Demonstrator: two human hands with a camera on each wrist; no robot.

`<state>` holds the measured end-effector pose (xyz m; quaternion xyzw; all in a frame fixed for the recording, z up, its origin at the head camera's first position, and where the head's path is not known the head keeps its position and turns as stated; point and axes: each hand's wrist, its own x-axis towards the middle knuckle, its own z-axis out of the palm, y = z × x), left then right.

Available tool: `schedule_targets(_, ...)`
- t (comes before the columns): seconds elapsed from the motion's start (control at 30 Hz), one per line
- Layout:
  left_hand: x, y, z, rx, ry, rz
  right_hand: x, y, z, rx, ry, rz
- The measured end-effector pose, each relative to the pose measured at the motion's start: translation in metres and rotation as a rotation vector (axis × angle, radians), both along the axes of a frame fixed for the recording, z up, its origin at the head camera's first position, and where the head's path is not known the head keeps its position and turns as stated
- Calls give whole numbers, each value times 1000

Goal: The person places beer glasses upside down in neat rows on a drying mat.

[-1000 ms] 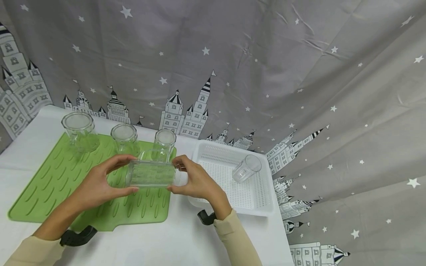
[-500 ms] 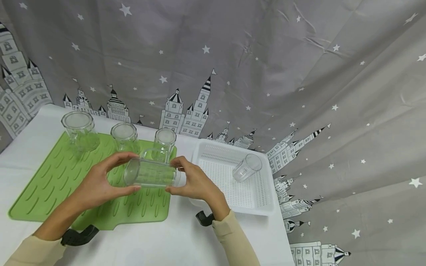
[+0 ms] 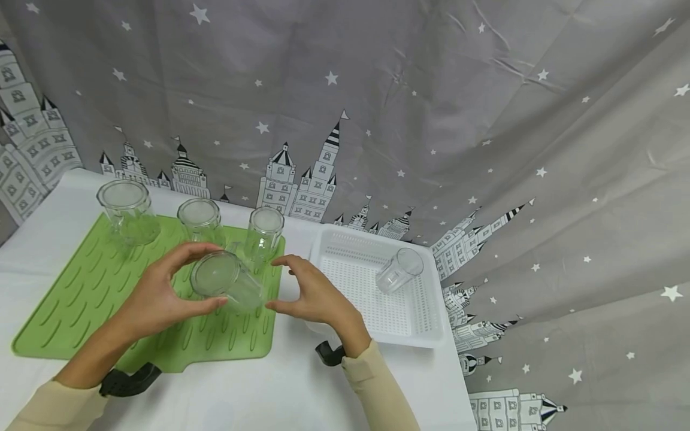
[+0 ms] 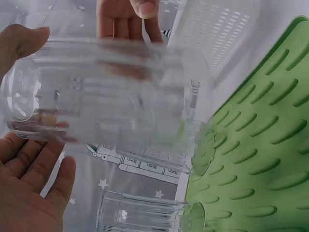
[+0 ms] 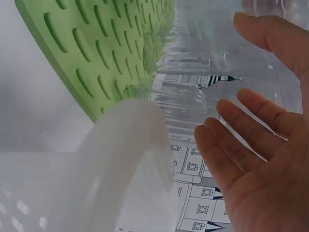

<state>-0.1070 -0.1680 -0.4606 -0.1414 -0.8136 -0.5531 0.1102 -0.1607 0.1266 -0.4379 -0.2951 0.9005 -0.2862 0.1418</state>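
My left hand (image 3: 169,290) grips a clear drinking glass (image 3: 237,287) between thumb and curled fingers near one end. Tilted above the green ridged mat (image 3: 64,299), the glass points its round end up and toward the left hand. In the left wrist view the same glass (image 4: 125,96) looks blurred. My right hand (image 3: 318,296) is spread beside the glass, fingers apart from the thumb, with a gap between them and it. Along the mat's back edge stand a wide glass (image 3: 126,206), a middle glass (image 3: 199,221) and a narrower glass (image 3: 265,230).
To the right of the mat is a white perforated basket (image 3: 350,287), with one clear glass (image 3: 396,272) leaning inside it. A white cloth (image 3: 259,395) covers the table. Behind hangs a grey curtain (image 3: 377,90) with castles and stars.
The glass was held nearly level between both hands. Now its right end has swung down and toward me, and my right hand has let go of it. The left hand keeps its grip.
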Motion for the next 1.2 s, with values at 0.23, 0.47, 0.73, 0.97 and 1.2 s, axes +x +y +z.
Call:
schedule_targets(0.23,-1,-2,-3,2,6,13,-2,3,1,-23,55,-6)
schedule_targets(0.47,0,-3,-4,2,24,13,-3,3,-2,-28,69,4)
schedule_targets(0.73,0,-5,-6,-5,39,22,-2,9,-2,-16,58,-44)
schedule_targets(0.97,1,-13,-10,-26,25,53,-5,27,-3,6,44,-120)
schedule_targets(1.2,5,-22,-16,-32,5,78,-6,47,-6,28,86,-149)
